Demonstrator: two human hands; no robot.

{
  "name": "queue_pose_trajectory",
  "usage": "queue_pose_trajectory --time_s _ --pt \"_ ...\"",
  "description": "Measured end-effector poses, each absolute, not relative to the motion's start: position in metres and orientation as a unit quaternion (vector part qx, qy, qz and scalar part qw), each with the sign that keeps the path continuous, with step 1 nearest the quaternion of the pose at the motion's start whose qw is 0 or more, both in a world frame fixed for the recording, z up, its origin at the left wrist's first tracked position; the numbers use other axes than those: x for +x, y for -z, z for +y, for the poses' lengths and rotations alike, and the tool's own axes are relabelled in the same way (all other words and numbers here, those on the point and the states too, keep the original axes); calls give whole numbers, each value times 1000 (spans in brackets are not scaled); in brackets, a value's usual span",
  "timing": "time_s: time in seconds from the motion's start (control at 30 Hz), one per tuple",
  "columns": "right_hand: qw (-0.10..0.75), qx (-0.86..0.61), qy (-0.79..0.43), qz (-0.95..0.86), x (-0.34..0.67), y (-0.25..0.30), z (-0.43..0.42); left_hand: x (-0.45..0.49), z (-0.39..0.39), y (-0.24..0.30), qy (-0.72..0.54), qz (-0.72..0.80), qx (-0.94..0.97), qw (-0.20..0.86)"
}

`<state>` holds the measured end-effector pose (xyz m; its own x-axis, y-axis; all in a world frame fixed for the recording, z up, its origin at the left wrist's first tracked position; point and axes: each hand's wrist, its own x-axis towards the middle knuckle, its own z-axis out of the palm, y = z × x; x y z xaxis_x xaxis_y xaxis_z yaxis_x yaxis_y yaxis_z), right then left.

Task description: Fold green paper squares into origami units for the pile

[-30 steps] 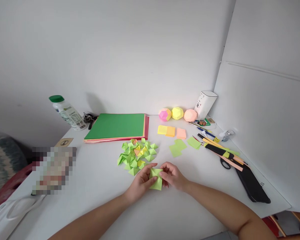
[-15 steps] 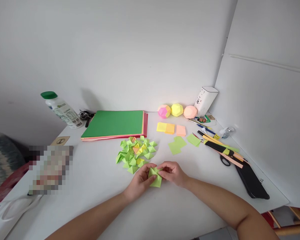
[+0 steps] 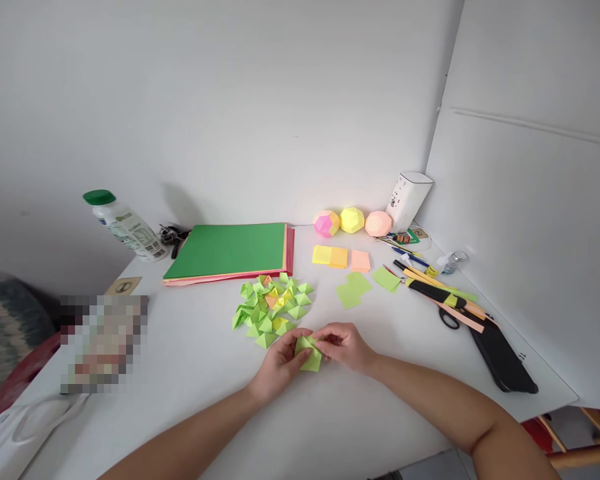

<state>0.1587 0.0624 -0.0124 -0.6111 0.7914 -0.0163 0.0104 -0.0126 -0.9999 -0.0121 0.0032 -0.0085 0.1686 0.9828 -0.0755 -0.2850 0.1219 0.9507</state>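
Observation:
A light green paper square (image 3: 312, 360) with crease lines is held up between both hands over the white table. My left hand (image 3: 285, 357) pinches its left side, thumb on the near face. At the paper's upper right edge, my right hand (image 3: 346, 345) grips with thumb and fingertips. Just beyond my left hand lies a pile of folded green paper pieces (image 3: 267, 310), with a few yellow and orange ones among them. Loose green sticky notes (image 3: 350, 293) lie flat farther back, and another green note (image 3: 386, 279) sits to their right.
Green coloured sheets (image 3: 230, 250) are stacked at the back left, near a tilted white bottle (image 3: 130, 223). Yellow-orange pads (image 3: 330, 256), a pink pad (image 3: 360, 261) and three paper balls (image 3: 352, 220) stand behind. Scissors (image 3: 449, 319), a cutter (image 3: 435, 293) and a black phone (image 3: 503, 357) lie right.
Both hands keep their grip on the green paper, with the paper and fingers shifting only very slightly. The whole view has moved a little.

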Motion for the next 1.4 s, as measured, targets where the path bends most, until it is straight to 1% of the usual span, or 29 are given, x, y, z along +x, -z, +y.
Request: queue_pose_trajectory --time_s 0.2,0.57,0.97,1.07,1.13,1.23,1.33,1.4 --pt "327 -318 -597 -660 156 11 60 -11 4 8 -499 426 422 626" --pt "307 -321 -614 -652 158 12 62 -11 4 10 -512 429 412 619" --pt "321 -318 -607 -654 157 14 58 -11 5 15 -510 441 402 619" --pt "319 -311 -593 -670 157 12 58 -12 5 19 -514 465 406 596" --pt "328 -304 -562 -696 156 11 58 -11 6 20 -514 482 421 571" --pt "358 -296 -490 -738 154 11 58 -11 6 18 -516 502 471 509" --pt "372 -294 -452 -755 154 12 59 -10 7 15 -515 517 528 434" --pt "373 -295 -442 -761 155 13 59 -10 7 13 -498 517 550 428"
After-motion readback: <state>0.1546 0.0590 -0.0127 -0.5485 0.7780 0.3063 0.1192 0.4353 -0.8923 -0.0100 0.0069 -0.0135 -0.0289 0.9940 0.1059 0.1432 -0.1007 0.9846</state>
